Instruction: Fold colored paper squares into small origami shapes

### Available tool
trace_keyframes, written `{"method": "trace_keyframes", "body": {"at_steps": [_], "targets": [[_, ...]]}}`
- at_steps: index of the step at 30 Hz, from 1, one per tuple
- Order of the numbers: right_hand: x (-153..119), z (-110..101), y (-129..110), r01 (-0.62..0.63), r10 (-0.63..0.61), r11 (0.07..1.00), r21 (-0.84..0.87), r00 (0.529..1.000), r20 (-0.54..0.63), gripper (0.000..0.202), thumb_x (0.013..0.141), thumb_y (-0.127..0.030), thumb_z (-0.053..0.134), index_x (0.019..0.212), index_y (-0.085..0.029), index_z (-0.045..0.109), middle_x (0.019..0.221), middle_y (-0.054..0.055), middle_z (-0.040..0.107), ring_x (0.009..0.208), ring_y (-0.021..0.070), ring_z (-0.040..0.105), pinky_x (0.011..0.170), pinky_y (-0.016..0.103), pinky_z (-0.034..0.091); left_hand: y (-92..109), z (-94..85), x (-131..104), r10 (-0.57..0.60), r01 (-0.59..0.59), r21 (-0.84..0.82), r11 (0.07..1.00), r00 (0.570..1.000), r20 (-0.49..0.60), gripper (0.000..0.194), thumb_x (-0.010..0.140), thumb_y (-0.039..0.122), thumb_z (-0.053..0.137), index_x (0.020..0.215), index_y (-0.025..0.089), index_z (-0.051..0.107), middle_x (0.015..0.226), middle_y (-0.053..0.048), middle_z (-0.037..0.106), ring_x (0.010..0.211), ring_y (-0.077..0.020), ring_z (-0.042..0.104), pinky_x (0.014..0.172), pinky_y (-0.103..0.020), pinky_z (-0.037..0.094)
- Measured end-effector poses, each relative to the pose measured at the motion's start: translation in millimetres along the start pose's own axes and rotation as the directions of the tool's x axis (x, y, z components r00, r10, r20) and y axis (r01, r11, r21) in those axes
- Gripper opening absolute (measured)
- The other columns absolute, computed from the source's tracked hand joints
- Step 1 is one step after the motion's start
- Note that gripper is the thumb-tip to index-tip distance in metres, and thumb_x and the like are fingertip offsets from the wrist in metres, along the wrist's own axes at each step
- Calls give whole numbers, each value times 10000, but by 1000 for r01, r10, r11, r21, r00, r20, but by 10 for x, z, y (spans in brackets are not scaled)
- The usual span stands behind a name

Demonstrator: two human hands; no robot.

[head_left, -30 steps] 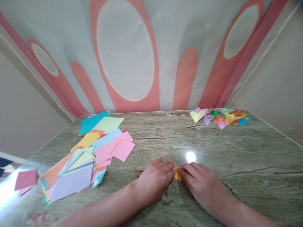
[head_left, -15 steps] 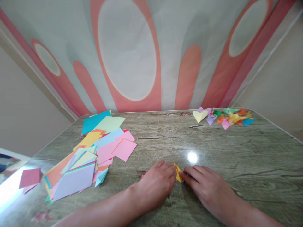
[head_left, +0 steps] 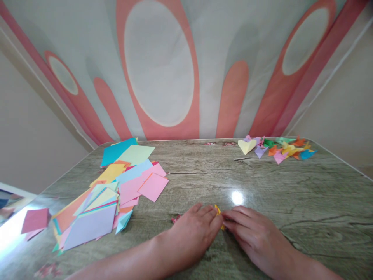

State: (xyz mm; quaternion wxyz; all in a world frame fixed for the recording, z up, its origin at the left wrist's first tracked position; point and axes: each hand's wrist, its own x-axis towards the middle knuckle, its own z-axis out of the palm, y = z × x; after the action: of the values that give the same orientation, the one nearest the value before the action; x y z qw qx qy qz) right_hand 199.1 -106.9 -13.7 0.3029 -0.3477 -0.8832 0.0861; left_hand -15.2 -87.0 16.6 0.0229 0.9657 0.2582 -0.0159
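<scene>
A small folded piece of yellow origami paper [head_left: 218,210] lies on the table, mostly covered by fingers. My left hand [head_left: 198,229] comes over it from the left, its fingers bent together and its thumb side holding the paper down. From the right, my right hand [head_left: 250,231] pinches the paper's right edge between thumb and fingertips. The fingertips of both hands nearly meet over it, so the shape of the fold is hidden.
Loose coloured paper sheets [head_left: 90,229] spread over the table's left side, with a folded light-blue piece [head_left: 124,221] beside them. At the back right sit a pale yellow paper heart [head_left: 247,146] and several small folded paper figures [head_left: 288,149]. A patterned wall hanging [head_left: 210,77] rises behind the table.
My left hand has slid slightly right over the yellow paper, and my right fingers have closed in towards it. Less of the paper shows now. The view has tilted slightly.
</scene>
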Motion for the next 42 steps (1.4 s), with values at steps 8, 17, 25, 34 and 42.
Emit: {"method": "trace_keyframes", "body": {"at_steps": [8, 17, 25, 34, 42], "targets": [[-12, -71, 191, -38, 26, 986, 164, 997, 76, 267, 936, -109, 465, 1038, -192, 698, 952, 49, 725, 909, 173, 639, 783, 323, 544, -96, -45, 1, 65, -63, -69, 996, 998, 27, 387, 952, 188, 391, 1334, 133, 425, 1420, -144, 459, 1306, -244, 438, 1064, -422, 356], [-6, -61, 236, 60, -63, 998, 33, 994, 94, 304, 956, -106, 426, 1150, -152, 655, 1127, 88, 689, 1049, 203, 590, 861, 363, 535, -251, -93, 15, 114, -111, -172, 979, 993, 9, 350, 945, 204, 443, 1294, 205, 475, 1433, -65, 460, 1323, -215, 415, 1085, -411, 337], [-11, -83, 226, 78, -72, 996, -41, 987, 144, 324, 968, -138, 410, 1213, -165, 620, 1179, 73, 670, 1088, 219, 573, 875, 395, 536, -97, -204, -24, 101, -96, -75, 993, 993, 67, 390, 950, 162, 404, 1336, 115, 439, 1306, -130, 565, 1236, -217, 497, 1074, -402, 341], [-19, -95, 262, 75, -68, 997, -32, 982, 174, 370, 939, -148, 495, 1287, -247, 574, 1202, 60, 667, 1089, 207, 585, 870, 386, 529, -117, -188, -58, 86, -74, -119, 990, 991, 98, 453, 906, 151, 472, 1356, 147, 422, 1392, -122, 498, 1270, -204, 481, 1086, -370, 347], [-44, -66, 276, 60, -54, 998, -35, 985, 161, 382, 928, -159, 529, 1288, -282, 571, 1222, 50, 657, 1100, 206, 583, 876, 394, 517, -93, -199, -76, 69, -58, -109, 992, 993, 100, 448, 922, 146, 429, 1370, 155, 406, 1427, -118, 460, 1289, -208, 464, 1075, -391, 365]]}}
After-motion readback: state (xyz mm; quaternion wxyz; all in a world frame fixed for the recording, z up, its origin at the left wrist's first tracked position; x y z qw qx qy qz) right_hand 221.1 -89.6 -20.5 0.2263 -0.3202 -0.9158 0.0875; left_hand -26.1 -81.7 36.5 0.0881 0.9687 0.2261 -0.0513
